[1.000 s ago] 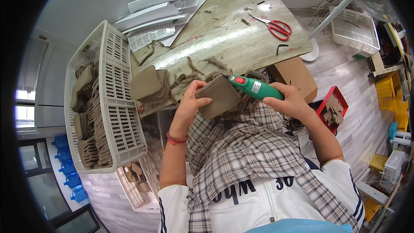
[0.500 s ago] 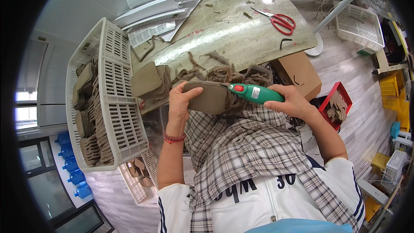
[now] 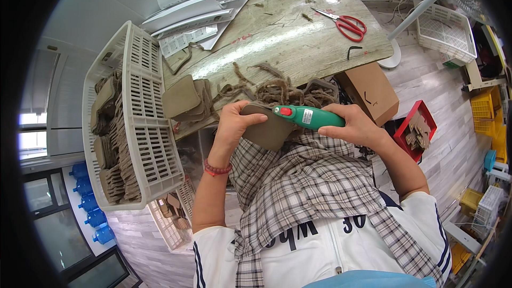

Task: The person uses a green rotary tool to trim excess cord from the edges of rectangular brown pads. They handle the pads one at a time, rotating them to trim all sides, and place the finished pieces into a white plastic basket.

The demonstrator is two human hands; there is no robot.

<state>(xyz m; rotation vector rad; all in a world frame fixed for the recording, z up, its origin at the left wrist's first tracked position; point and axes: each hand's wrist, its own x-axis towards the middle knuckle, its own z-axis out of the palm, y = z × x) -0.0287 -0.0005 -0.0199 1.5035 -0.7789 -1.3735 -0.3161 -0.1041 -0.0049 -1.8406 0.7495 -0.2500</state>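
Note:
My left hand (image 3: 233, 127) grips a flat tan pad (image 3: 271, 132) with rounded corners by its left side, thumb lying on top. In my right hand (image 3: 358, 126) is a green handheld power tool (image 3: 321, 117) with a red button. The tool's front end meets the pad's far edge; its working tip is too small to make out. Just beyond the pad lies a heap of fuzzy brown trimmings (image 3: 275, 92) at the table's near edge. Left of it, several similar pads (image 3: 181, 97) are stacked at the table edge. A checked cloth (image 3: 298, 181) covers my lap.
A tall white basket (image 3: 145, 82) packed with brown pads stands at the left. Rolled papers (image 3: 194, 10), red-handled scissors (image 3: 350, 28) and a black hex key (image 3: 352, 51) lie on the table (image 3: 288, 26). On the right are a cardboard box (image 3: 373, 89) and a red tray (image 3: 431, 122) of small pieces.
The pad has turned, its right end swinging toward me, and my left hand has shifted slightly right. The green tool has slid a little left along the pad's far edge.

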